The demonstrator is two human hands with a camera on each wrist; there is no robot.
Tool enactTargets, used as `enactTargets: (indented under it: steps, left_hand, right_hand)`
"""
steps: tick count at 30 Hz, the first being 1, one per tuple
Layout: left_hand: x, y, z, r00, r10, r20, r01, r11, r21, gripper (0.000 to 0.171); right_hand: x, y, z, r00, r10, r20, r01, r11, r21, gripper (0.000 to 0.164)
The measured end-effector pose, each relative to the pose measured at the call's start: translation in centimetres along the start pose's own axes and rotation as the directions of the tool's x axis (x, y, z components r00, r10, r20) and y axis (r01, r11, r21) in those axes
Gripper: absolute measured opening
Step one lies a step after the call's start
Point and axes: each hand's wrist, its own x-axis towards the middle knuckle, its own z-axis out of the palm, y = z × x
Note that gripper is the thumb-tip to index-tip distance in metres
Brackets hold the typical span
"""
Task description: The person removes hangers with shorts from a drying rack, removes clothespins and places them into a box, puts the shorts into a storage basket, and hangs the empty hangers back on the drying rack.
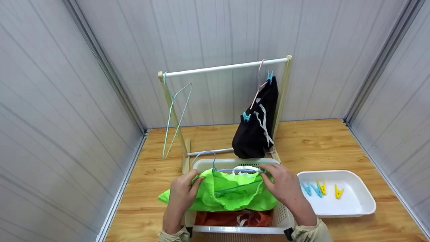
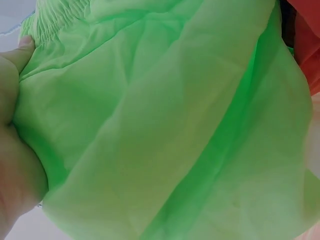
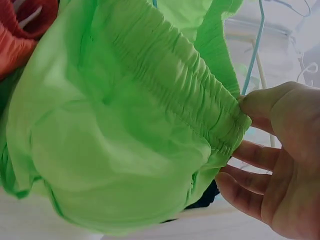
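Bright green shorts with a gathered elastic waistband are held up above the white basket. My left hand pinches the waistband on the left, thumb and fingers on the cloth. At the other end my right hand pinches it between thumb and fingers; in the right wrist view the other fingers lie behind the cloth. A blue hanger has its hook standing above the waistband, its lower part partly inside the shorts. White drawstring shows at the waist's far side.
Behind the basket stands a rack with a white rail. A black garment hangs there from a pink hanger with blue clips; a mint hanger hangs bare at left. Orange-red cloth lies in the basket. A white tray holds several clothespins.
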Motion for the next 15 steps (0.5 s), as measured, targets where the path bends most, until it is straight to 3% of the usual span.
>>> enactTargets:
  steps: [6, 11, 15]
  left_hand:
    - [0.1, -0.1, -0.3, 0.999, -0.009, -0.033, 0.007, 0.998, -0.066, 0.012]
    - [0.2, -0.1, -0.4, 0.998, -0.009, -0.064, 0.001, 0.993, -0.114, 0.016]
    - [0.3, -0.2, -0.2, 0.998, 0.010, -0.063, -0.018, 0.991, -0.131, 0.017]
  right_hand:
    - [-0.5, 1.4, -0.5, 0.997, 0.073, -0.013, -0.073, 0.997, 0.009, 0.030]
    - [-0.5, 2.0, -0.9, 0.992, 0.118, -0.044, -0.114, 0.990, 0.088, 0.026]
    - [-0.3, 2.6, -0.9, 0.982, 0.180, 0.050, -0.186, 0.966, 0.181, 0.024]
